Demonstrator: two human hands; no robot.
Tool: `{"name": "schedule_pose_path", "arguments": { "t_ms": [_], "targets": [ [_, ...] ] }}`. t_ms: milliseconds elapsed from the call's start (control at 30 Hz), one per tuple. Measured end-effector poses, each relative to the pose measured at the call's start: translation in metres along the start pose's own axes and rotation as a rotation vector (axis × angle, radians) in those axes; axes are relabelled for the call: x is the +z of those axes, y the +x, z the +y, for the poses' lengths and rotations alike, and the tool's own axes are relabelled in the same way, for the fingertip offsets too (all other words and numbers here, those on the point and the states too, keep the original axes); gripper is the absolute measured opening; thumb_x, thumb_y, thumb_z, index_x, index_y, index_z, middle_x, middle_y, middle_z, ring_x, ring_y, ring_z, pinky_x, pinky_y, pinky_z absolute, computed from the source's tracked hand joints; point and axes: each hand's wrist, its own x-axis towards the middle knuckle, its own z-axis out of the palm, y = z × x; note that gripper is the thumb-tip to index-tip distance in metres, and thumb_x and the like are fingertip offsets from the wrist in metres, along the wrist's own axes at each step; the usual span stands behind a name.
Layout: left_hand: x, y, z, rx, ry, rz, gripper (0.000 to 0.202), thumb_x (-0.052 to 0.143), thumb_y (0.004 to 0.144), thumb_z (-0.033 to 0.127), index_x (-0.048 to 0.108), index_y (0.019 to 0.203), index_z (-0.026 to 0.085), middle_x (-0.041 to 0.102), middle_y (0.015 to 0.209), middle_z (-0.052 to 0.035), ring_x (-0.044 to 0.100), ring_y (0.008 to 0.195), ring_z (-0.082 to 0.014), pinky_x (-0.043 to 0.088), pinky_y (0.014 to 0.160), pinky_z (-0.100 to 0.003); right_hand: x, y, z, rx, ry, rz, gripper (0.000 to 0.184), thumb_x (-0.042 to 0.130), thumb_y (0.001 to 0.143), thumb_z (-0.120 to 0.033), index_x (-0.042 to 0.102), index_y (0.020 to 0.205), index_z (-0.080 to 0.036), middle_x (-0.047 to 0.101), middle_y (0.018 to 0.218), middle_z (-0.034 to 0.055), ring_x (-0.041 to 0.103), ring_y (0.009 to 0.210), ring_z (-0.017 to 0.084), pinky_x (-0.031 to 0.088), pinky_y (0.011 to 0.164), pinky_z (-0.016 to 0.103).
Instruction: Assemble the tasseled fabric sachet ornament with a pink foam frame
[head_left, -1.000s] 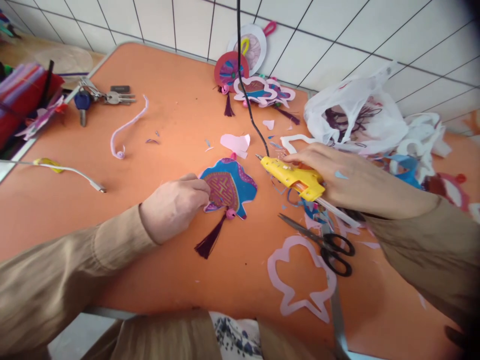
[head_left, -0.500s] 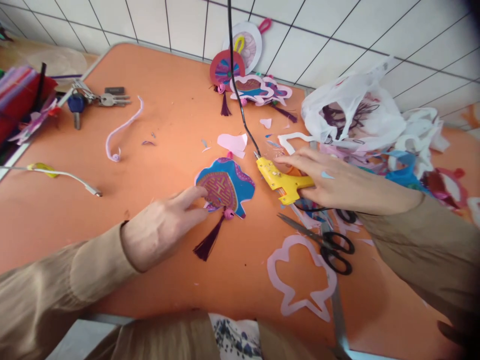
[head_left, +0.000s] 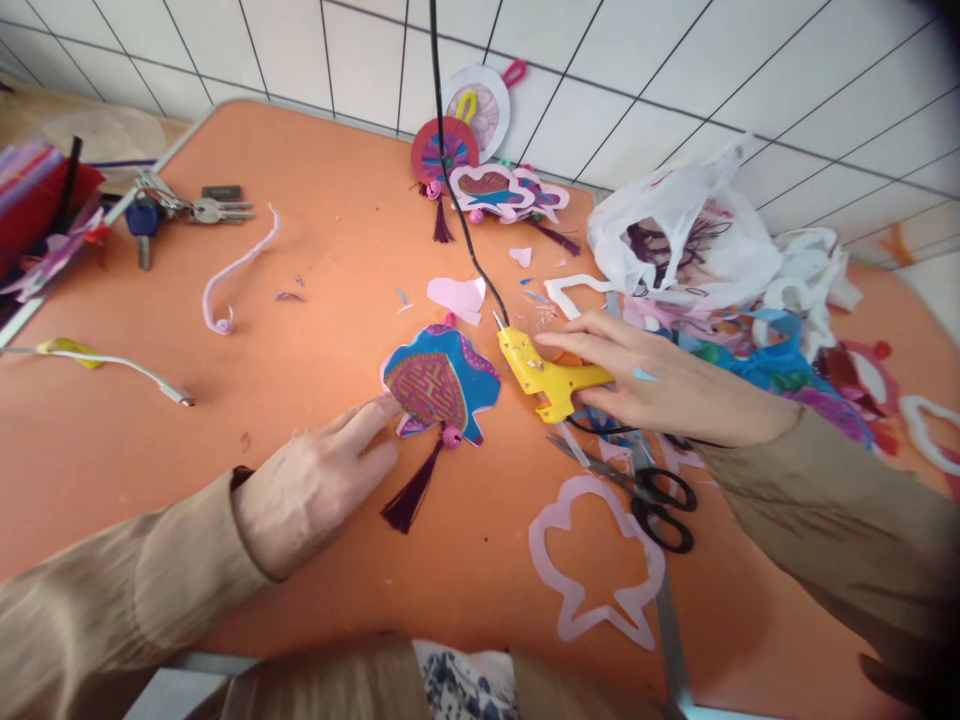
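A blue and purple paper ornament [head_left: 442, 383] with a pink bead and a dark tassel [head_left: 410, 493] lies on the orange table [head_left: 315, 260]. My left hand [head_left: 315, 485] rests flat beside it, fingers stretched out, the fingertips touching its lower left edge. My right hand [head_left: 660, 385] lies over a yellow glue gun [head_left: 544, 375] that rests on the table, nozzle pointing to the ornament; its fingers are extended along the gun's body, loosely closed on it. The gun's black cord [head_left: 450, 170] runs up and away.
Black scissors [head_left: 645, 490] and a pink cut-out outline [head_left: 592, 560] lie near the front right. Finished ornaments [head_left: 487, 180] sit at the back. A white plastic bag [head_left: 682, 235] and paper scraps fill the right. Keys [head_left: 172, 205], a pipe cleaner [head_left: 232, 270] and a cable [head_left: 112, 362] lie left.
My left hand has unclenched from a pinch on the ornament and now lies flat with fingers out. The right hand has lowered the glue gun onto the table.
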Motion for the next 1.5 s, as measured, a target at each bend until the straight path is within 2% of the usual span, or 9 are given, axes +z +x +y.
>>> {"name": "schedule_pose_path", "arguments": {
  "t_ms": [167,267,367,467,633,733,900,1233,1500],
  "targets": [
    [0.000,-0.001,0.001,-0.002,0.050,0.037,0.029,0.034,0.092,0.006,0.061,0.092,0.018,0.054,0.139,-0.0099,0.066,0.105,-0.0182,0.059,0.080,-0.026,0.004,0.002,0.006,-0.020,-0.010,-0.028,0.048,0.046,0.082,-0.008,0.049,0.130,-0.012,0.052,0.128,0.0181,0.057,0.114,0.028,0.052,0.093,0.044],
    [0.000,-0.002,0.000,0.017,0.010,0.021,0.030,0.033,0.092,0.006,0.062,0.093,0.017,0.055,0.138,-0.0104,0.066,0.102,-0.0184,0.059,0.080,-0.027,0.000,-0.001,0.000,-0.064,-0.033,0.003,0.050,0.047,0.083,-0.010,0.049,0.132,-0.017,0.050,0.135,0.0167,0.050,0.126,0.031,0.047,0.101,0.051],
    [0.001,-0.002,-0.001,0.016,-0.006,-0.002,0.031,0.031,0.094,0.007,0.061,0.096,0.016,0.056,0.136,-0.0112,0.067,0.100,-0.0172,0.060,0.078,-0.026,-0.006,-0.003,-0.020,-0.085,-0.037,0.130,0.047,0.047,0.086,-0.015,0.053,0.130,-0.031,0.052,0.137,0.0100,0.045,0.132,0.033,0.038,0.108,0.060],
    [0.000,-0.001,-0.001,0.014,0.010,0.006,0.029,0.031,0.095,0.008,0.059,0.101,0.016,0.056,0.136,-0.0121,0.065,0.107,-0.0183,0.060,0.080,-0.026,-0.006,0.002,-0.047,-0.204,0.054,0.229,0.034,0.048,0.092,-0.023,0.060,0.124,-0.026,0.047,0.142,0.0090,0.034,0.140,0.032,0.034,0.110,0.061],
    [-0.006,0.005,0.001,0.091,0.057,0.049,0.028,0.028,0.098,0.011,0.056,0.100,0.016,0.064,0.119,-0.0132,0.065,0.109,-0.0178,0.058,0.086,-0.026,0.008,0.027,-0.074,-0.344,0.117,0.100,0.038,0.053,0.092,-0.043,0.065,0.123,-0.025,0.038,0.152,0.0069,0.017,0.147,0.037,0.028,0.113,0.063],
    [-0.008,0.006,0.001,0.150,0.103,0.070,0.029,0.026,0.099,0.011,0.055,0.104,0.014,0.067,0.110,-0.0132,0.066,0.106,-0.0190,0.059,0.085,-0.026,0.017,0.037,-0.077,-0.349,0.103,0.088,0.040,0.056,0.091,-0.043,0.066,0.124,-0.023,0.037,0.153,0.0094,0.016,0.146,0.039,0.023,0.113,0.065],
    [-0.003,0.001,-0.001,0.133,0.133,0.047,0.038,0.025,0.097,0.007,0.048,0.126,0.013,0.064,0.118,-0.0140,0.053,0.128,-0.0228,0.056,0.093,-0.029,0.025,0.040,-0.077,-0.356,0.120,0.088,0.040,0.061,0.089,-0.040,0.066,0.124,-0.023,0.037,0.154,0.0100,0.017,0.146,0.039,0.021,0.113,0.066],
    [-0.006,0.000,-0.004,0.142,0.127,-0.037,0.037,0.024,0.099,0.011,0.056,0.115,0.012,0.066,0.113,-0.0155,0.051,0.130,-0.0257,0.060,0.083,-0.028,0.030,0.042,-0.079,-0.372,0.117,0.071,0.044,0.055,0.091,-0.043,0.064,0.126,-0.018,0.036,0.153,0.0150,0.018,0.146,0.040,0.024,0.112,0.066],
    [0.000,0.000,-0.002,0.091,0.020,0.016,0.032,0.030,0.097,0.011,0.058,0.112,0.015,0.063,0.121,-0.0145,0.051,0.129,-0.0230,0.055,0.095,-0.031,0.031,0.042,-0.080,-0.363,0.103,0.073,0.043,0.054,0.092,-0.044,0.065,0.125,-0.019,0.037,0.153,0.0147,0.019,0.146,0.039,0.026,0.113,0.064]
  ]
}}
